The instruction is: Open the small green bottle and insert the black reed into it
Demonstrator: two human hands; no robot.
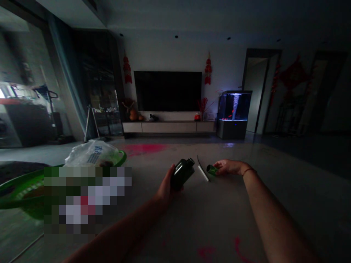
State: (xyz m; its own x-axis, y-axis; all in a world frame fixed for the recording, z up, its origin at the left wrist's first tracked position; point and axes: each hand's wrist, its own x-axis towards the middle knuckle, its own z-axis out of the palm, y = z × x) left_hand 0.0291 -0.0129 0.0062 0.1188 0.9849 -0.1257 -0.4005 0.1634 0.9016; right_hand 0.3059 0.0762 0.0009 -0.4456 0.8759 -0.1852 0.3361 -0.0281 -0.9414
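Note:
My left hand (166,186) is wrapped round a dark green bottle (182,174), which is tilted with its uncapped neck up and to the right. To the right, my right hand (228,167) is closed on a small green cap (212,169) with its hollow end facing the bottle. Between the two hands a white stick-like thing with a thin dark end (203,173) lies on the pale tabletop (192,212); its kind is too dim to tell. The bottle and the cap are apart.
On the left stands a green basket (35,212) with a clear plastic bag (94,153) on it. A blurred-out patch covers part of that side. Pink stains (145,149) mark the surface. Farther back are a television (168,90), a low cabinet (167,127) and a lit fish tank (235,106).

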